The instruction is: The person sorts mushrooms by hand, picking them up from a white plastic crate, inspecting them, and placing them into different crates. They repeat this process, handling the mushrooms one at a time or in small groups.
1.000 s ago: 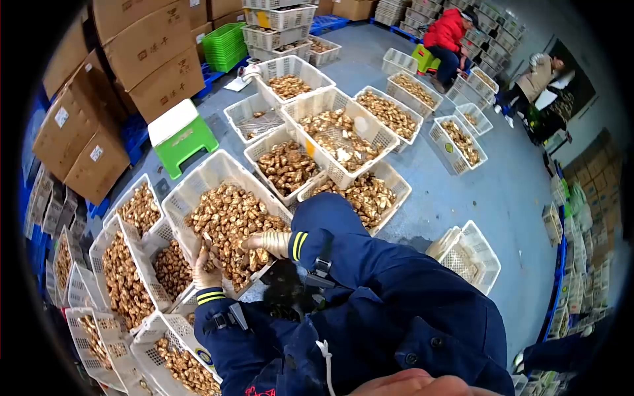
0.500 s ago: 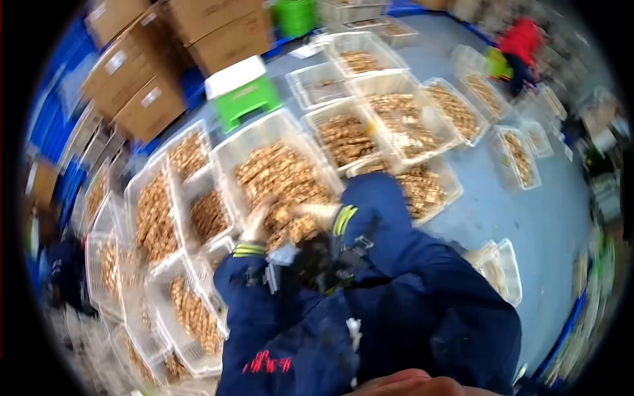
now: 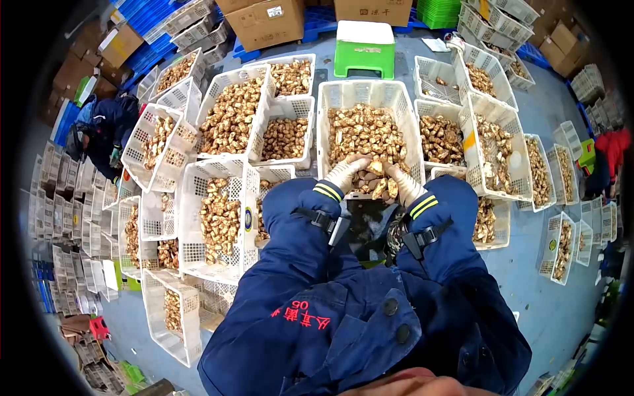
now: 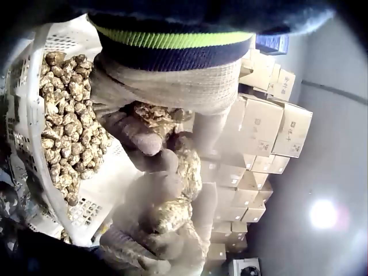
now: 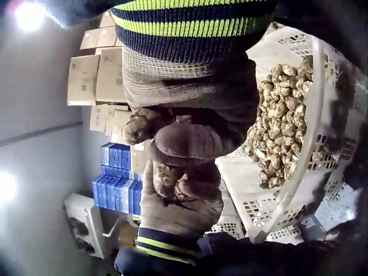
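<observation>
Both hands wear pale knit gloves with soiled fingers and are close together over the near end of a white plastic crate (image 3: 330, 86) of brown-and-cream mushrooms (image 3: 366, 132). My left hand (image 3: 349, 173) curls its fingers round a mushroom (image 4: 154, 115), seen under its thumb in the left wrist view. My right hand (image 3: 406, 185) grips a mushroom (image 5: 139, 126), which pokes out beside its thumb in the right wrist view. More mushrooms (image 4: 187, 169) show between the two hands. Fingers hide part of what each hand holds.
Crates of mushrooms flank this one, including a tall-sided crate (image 3: 218, 224) at left and a stacked crate (image 3: 498, 155) at right. A green-and-white stool (image 3: 364, 49) stands behind. Cardboard boxes (image 3: 267, 26) line the back. Another person (image 3: 105, 129) bends at far left, and one in red (image 3: 611, 152) is at far right.
The head view has swung left, bringing the crate to the middle and more crates into sight at left. Both hands stay at the crate's near end and are now closer together, holding mushrooms.
</observation>
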Motion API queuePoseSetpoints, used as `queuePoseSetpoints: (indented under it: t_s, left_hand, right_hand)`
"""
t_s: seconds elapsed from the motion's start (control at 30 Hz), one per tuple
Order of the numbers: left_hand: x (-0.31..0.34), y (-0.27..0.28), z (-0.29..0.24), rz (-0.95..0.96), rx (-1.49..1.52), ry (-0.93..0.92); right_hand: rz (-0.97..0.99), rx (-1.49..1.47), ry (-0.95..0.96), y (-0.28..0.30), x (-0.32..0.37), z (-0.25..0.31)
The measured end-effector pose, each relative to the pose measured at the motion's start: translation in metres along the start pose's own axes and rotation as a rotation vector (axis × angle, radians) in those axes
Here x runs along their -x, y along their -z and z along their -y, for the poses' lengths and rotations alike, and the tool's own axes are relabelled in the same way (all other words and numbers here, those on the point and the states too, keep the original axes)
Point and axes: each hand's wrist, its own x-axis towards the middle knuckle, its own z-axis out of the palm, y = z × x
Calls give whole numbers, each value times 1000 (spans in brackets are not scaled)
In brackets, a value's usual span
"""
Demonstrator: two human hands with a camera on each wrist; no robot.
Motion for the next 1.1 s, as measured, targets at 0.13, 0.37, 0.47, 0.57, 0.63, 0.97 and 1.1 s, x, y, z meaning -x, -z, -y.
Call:
queuePoseSetpoints:
  t_s: [0.13,0.37,0.47,0.57,0.63,0.97,1.1]
  left_hand:
    - [9,-8,-10,-141,148,129]
    - [4,-6,-4,-230,-33,121]
    - [-3,1,7,-160,-16,138]
    - [3,0,13,-171,7,16]
    - [5,-3,12,-194,42,-22]
    - [15,-13,-3,-217,450,182]
    - [19,-15,-6,-180,471,171]
  right_hand:
    - [-42,243,88,31,-22,-23]
    - [-102,604,377,28,-29,-30]
    - [-44,634,388,20,-26,-29]
    - [-142,769,347,14,-18,-20]
    - [-108,626,362,17,-18,-20]
    - [-174,375,278,32,-24,-29]
    - [-153,391,301,38,-26,-30]
